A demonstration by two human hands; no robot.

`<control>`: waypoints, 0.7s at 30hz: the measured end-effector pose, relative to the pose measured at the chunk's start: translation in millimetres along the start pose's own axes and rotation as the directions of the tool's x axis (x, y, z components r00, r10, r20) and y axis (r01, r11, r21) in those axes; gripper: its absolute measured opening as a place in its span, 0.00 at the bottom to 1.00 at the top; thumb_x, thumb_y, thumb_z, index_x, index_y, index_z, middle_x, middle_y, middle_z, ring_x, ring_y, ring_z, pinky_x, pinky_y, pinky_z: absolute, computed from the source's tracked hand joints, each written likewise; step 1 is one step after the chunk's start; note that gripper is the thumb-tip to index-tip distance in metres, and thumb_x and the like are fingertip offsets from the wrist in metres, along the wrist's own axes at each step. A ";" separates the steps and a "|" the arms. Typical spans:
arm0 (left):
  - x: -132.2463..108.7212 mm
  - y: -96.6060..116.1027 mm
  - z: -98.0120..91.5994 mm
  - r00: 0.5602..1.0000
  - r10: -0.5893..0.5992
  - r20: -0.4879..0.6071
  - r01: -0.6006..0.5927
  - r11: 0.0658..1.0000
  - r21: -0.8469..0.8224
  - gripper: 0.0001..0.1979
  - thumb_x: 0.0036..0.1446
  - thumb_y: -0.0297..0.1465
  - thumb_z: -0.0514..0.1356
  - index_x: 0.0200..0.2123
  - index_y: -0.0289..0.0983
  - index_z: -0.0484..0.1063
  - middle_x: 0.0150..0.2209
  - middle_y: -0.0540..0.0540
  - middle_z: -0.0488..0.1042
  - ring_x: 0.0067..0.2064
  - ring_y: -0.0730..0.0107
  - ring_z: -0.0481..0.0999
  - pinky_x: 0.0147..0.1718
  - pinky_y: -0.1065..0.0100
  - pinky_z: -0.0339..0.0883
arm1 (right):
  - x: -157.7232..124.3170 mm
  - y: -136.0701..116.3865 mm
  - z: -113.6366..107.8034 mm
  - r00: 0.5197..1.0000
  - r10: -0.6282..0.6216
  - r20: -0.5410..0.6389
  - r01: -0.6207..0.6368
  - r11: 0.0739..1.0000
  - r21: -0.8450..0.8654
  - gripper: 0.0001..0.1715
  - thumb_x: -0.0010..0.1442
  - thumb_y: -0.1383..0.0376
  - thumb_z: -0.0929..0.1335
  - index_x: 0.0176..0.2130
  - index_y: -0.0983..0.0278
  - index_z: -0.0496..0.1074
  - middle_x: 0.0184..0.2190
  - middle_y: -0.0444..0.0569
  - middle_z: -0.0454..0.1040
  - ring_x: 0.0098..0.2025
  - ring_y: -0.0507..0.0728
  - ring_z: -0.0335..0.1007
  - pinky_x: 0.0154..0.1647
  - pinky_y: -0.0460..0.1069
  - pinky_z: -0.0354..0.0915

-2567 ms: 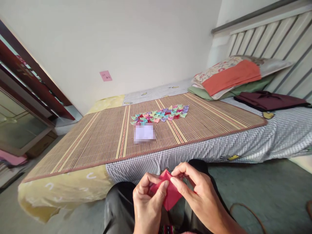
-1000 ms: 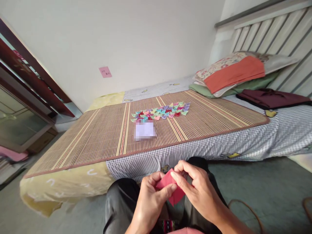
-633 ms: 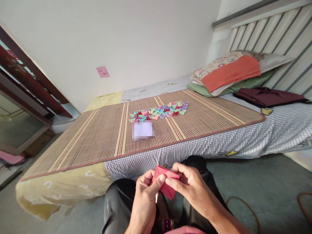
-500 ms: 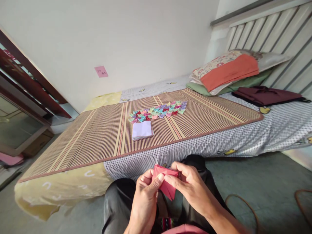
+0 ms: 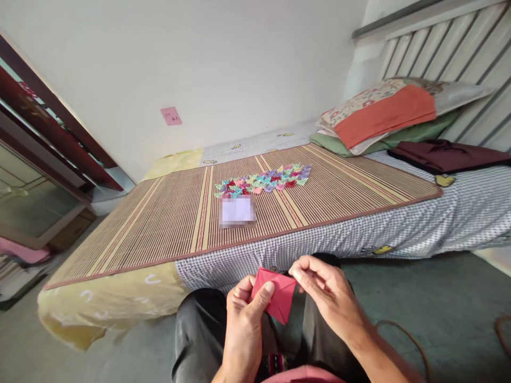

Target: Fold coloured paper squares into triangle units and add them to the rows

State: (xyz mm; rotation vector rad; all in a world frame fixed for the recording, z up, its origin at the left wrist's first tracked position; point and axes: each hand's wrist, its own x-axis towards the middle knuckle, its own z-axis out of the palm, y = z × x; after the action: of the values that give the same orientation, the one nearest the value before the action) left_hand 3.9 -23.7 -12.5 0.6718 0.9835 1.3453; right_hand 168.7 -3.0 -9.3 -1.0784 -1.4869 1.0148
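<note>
A folded red paper (image 5: 282, 298) is held above my lap, its creases running toward the corners. My left hand (image 5: 248, 314) pinches it from the left side, thumb on top and fingers behind. At its upper right corner is my right hand (image 5: 325, 292), with thumb and forefinger pressed together at the corner. Further off, on a striped mat (image 5: 167, 223), several small folded paper pieces (image 5: 275, 178) in many colours stand in rows. A stack of whitish paper (image 5: 237, 211), blurred by pixels, lies just in front of them.
The mat covers a bed with a checked sheet (image 5: 339, 236). Pillows (image 5: 387, 114) and a folded maroon cloth (image 5: 447, 156) lie at the right by the slatted headboard (image 5: 443, 53). A cord (image 5: 407, 338) runs over the floor at lower right.
My right hand has moved right, from the paper's middle to its upper right corner. The red paper now shows a flatter, wider face. The view has shifted slightly.
</note>
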 end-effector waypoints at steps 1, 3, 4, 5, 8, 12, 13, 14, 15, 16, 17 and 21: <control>-0.3 -0.9 -1.0 1.000 0.012 -0.006 -0.012 1.000 0.026 0.19 0.49 0.39 0.77 0.24 0.34 0.73 0.23 0.51 0.72 0.25 0.76 0.65 0.29 0.73 0.62 | 1.0 -0.8 -1.0 0.999 -0.031 -0.013 0.031 0.999 -0.034 0.17 0.72 0.56 0.66 0.34 0.62 0.72 0.26 0.42 0.69 0.27 0.53 0.66 0.28 0.46 0.65; -0.9 -2.4 -2.5 0.999 0.036 -0.015 -0.034 0.996 0.080 0.20 0.50 0.39 0.77 0.24 0.34 0.71 0.23 0.52 0.70 0.25 0.77 0.62 0.28 0.74 0.61 | 2.3 -4.0 -0.4 0.991 -0.128 -0.029 0.125 0.988 -0.096 0.09 0.71 0.60 0.68 0.39 0.62 0.74 0.30 0.44 0.74 0.32 0.54 0.72 0.34 0.47 0.70; -1.3 -2.9 -2.6 0.999 0.047 -0.017 -0.045 0.993 0.106 0.21 0.49 0.39 0.77 0.23 0.34 0.70 0.22 0.53 0.68 0.25 0.77 0.61 0.28 0.74 0.60 | 2.4 -6.0 1.1 0.983 -0.183 -0.028 0.178 0.976 -0.123 0.06 0.70 0.62 0.69 0.41 0.61 0.75 0.32 0.45 0.76 0.34 0.55 0.74 0.38 0.47 0.72; -1.8 -3.2 -2.3 0.998 0.056 -0.014 -0.054 0.990 0.130 0.21 0.49 0.40 0.77 0.23 0.35 0.70 0.22 0.53 0.67 0.25 0.77 0.60 0.27 0.74 0.59 | 2.3 -8.0 3.2 0.969 -0.244 -0.028 0.238 0.960 -0.145 0.04 0.70 0.65 0.69 0.41 0.61 0.76 0.35 0.47 0.77 0.37 0.56 0.76 0.40 0.48 0.73; -3.7 -2.6 0.1 0.997 0.079 0.011 -0.080 0.979 0.188 0.23 0.49 0.43 0.76 0.22 0.35 0.69 0.22 0.53 0.65 0.26 0.76 0.58 0.26 0.74 0.58 | 1.5 -12.5 10.4 0.931 -0.365 -0.003 0.358 0.915 -0.188 0.07 0.70 0.70 0.68 0.42 0.60 0.76 0.40 0.50 0.78 0.44 0.58 0.77 0.46 0.50 0.73; -6.2 -0.8 1.5 0.994 0.104 0.044 -0.112 0.957 0.269 0.24 0.51 0.45 0.75 0.22 0.35 0.67 0.22 0.53 0.63 0.26 0.76 0.57 0.25 0.73 0.56 | 3.2 -15.2 13.5 0.927 -0.375 0.021 0.374 0.913 -0.163 0.08 0.69 0.72 0.68 0.42 0.60 0.75 0.40 0.49 0.77 0.44 0.57 0.77 0.47 0.49 0.73; -6.6 -0.7 1.3 0.993 0.105 0.055 -0.117 0.952 0.284 0.25 0.51 0.45 0.74 0.22 0.35 0.67 0.22 0.53 0.62 0.26 0.76 0.56 0.25 0.73 0.56 | 3.9 -15.8 12.7 0.930 -0.366 0.029 0.366 0.919 -0.146 0.08 0.69 0.72 0.68 0.41 0.60 0.75 0.40 0.48 0.77 0.44 0.56 0.77 0.47 0.49 0.73; -6.7 -0.7 1.0 0.993 0.102 0.066 -0.117 0.949 0.293 0.25 0.51 0.45 0.74 0.22 0.35 0.67 0.21 0.53 0.62 0.26 0.76 0.56 0.25 0.73 0.55 | 4.7 -16.4 11.6 0.934 -0.354 0.043 0.357 0.925 -0.129 0.09 0.69 0.73 0.68 0.41 0.60 0.75 0.40 0.48 0.77 0.44 0.56 0.77 0.46 0.49 0.72; -6.8 -0.8 0.7 0.992 0.095 0.077 -0.114 0.949 0.295 0.25 0.51 0.45 0.74 0.22 0.35 0.66 0.21 0.54 0.62 0.26 0.76 0.55 0.25 0.73 0.55 | 5.4 -17.0 10.2 0.938 -0.342 0.064 0.347 0.931 -0.112 0.09 0.68 0.73 0.68 0.40 0.60 0.75 0.40 0.48 0.76 0.44 0.56 0.77 0.46 0.49 0.72; -6.6 -0.9 0.4 0.993 0.086 0.086 -0.108 0.950 0.292 0.25 0.51 0.45 0.74 0.22 0.35 0.66 0.21 0.54 0.62 0.25 0.77 0.55 0.25 0.73 0.54 | 6.0 -17.5 8.6 0.940 -0.330 0.084 0.338 0.936 -0.097 0.09 0.68 0.74 0.68 0.40 0.60 0.75 0.40 0.48 0.76 0.44 0.56 0.77 0.46 0.49 0.72; -6.4 -1.1 0.1 0.993 0.075 0.093 -0.099 0.952 0.289 0.25 0.51 0.45 0.75 0.22 0.35 0.67 0.21 0.54 0.62 0.25 0.77 0.55 0.24 0.73 0.54 | 6.4 -18.1 7.0 0.942 -0.320 0.104 0.329 0.941 -0.085 0.09 0.68 0.74 0.68 0.39 0.60 0.74 0.40 0.48 0.76 0.44 0.56 0.76 0.46 0.49 0.72; -6.0 -1.6 -1.4 0.991 0.046 0.126 -0.080 0.955 0.287 0.23 0.52 0.43 0.74 0.23 0.35 0.67 0.21 0.54 0.62 0.25 0.77 0.55 0.24 0.73 0.52 | 6.2 -19.8 1.9 0.957 -0.239 0.162 0.251 0.966 -0.060 0.09 0.68 0.72 0.68 0.35 0.61 0.72 0.36 0.46 0.76 0.40 0.56 0.75 0.42 0.48 0.70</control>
State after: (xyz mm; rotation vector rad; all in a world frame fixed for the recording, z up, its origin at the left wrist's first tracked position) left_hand 3.8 -30.0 -13.4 1.0029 1.0820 1.2107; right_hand 163.6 -2.2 10.9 -0.8588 -1.7514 0.8845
